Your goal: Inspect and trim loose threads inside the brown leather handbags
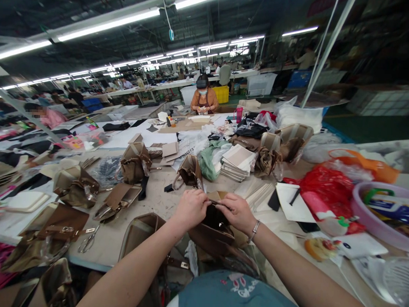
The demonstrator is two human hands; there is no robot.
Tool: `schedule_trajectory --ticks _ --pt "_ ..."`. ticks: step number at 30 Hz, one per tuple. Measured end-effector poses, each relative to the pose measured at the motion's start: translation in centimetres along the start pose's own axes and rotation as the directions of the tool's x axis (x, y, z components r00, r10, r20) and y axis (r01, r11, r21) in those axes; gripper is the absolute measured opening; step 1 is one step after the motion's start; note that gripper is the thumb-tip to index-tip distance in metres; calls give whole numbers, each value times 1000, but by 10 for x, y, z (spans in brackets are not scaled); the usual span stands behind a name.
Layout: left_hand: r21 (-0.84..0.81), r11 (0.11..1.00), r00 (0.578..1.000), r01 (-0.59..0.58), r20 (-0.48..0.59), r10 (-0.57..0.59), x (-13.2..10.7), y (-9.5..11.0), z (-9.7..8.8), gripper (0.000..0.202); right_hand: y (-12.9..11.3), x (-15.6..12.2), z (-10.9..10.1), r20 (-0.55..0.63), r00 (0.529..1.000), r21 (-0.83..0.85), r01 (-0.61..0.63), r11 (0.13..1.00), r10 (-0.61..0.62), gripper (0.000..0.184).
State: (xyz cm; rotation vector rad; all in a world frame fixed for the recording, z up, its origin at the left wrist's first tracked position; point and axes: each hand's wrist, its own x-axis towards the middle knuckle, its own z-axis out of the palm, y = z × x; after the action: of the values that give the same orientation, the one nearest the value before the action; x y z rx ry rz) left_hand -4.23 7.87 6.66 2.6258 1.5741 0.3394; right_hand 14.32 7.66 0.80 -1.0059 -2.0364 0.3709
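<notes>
A brown handbag [208, 229] stands in front of me at the table's edge, its dark inside facing up. My left hand [193, 207] pinches the bag's far rim from the left. From the right, my right hand [236, 212] grips the same rim, with a bracelet on that wrist. Only a small gap lies between the two hands. Close by on the left is another brown bag [143, 227], partly behind my forearm. Beyond my hands a small brown bag [189, 168] sits upright on the table.
Several brown bags, one a flat-topped bag [63, 222], crowd the left. Scissors [88, 240] lie near the front edge. To the right are stacked panels [238, 161], a red plastic bag [327, 187] and a purple basin [360, 212]. A co-worker [205, 100] sits across.
</notes>
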Motion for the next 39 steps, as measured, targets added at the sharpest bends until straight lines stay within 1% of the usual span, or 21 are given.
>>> schedule_trajectory --ticks 2,4,7,8,11,17,20,22,23,24,25,26,29,31,36,39 --pt "5 1000 1000 4 1 -4 0 1 0 16 3 -1 0 20 1000 3 8 1000 -8 24" --pt "7 1000 1000 -1 0 1 0 1 0 16 6 -2 -2 71 997 20 24 1000 -25 24" --pt "8 1000 1000 -5 -4 5 0 0 0 16 10 -3 -9 121 992 45 36 998 -41 34" --pt "8 1000 1000 -3 -4 3 -1 0 -1 16 10 -4 -11 124 991 45 37 998 -42 34" --pt "9 1000 1000 3 2 -3 0 1 -1 17 9 -5 -13 121 992 18 46 999 -48 23" --pt "11 1000 1000 8 4 -8 -1 1 1 17 7 -8 -10 89 991 -93 109 990 -101 28" --pt "14 1000 1000 1 -3 -1 -1 0 2 16 5 -6 -15 140 988 -140 92 986 -72 29" --pt "14 1000 1000 -9 -2 9 -1 0 2 15 3 -1 -20 178 983 -178 68 982 -36 27" --pt "15 1000 1000 -11 0 11 -1 0 2 15 1 2 -22 183 983 -194 57 979 -21 28" --pt "16 1000 1000 -13 2 13 -1 0 2 15 -1 5 -23 179 984 -201 51 978 -15 33" --pt "19 1000 1000 -15 3 15 -1 0 2 15 -2 8 -22 174 985 -196 51 979 -17 38" --pt "22 1000 1000 -15 2 15 -1 0 2 15 -4 11 -21 171 985 -183 55 982 -23 39" --pt "29 999 1000 -17 -2 17 -1 -1 1 14 -4 18 -11 178 983 -152 71 986 -43 23" --pt "29 999 1000 -16 -8 17 -2 -2 1 14 -4 21 -5 167 985 -145 74 987 -49 18" --pt "13 1000 1000 -1 -27 1 -2 -4 5 17 -5 22 1 105 991 -94 89 992 -79 15" --pt "-36 999 1000 -3 -27 2 1 -6 10 17 -5 20 2 93 992 -72 89 993 -82 16"
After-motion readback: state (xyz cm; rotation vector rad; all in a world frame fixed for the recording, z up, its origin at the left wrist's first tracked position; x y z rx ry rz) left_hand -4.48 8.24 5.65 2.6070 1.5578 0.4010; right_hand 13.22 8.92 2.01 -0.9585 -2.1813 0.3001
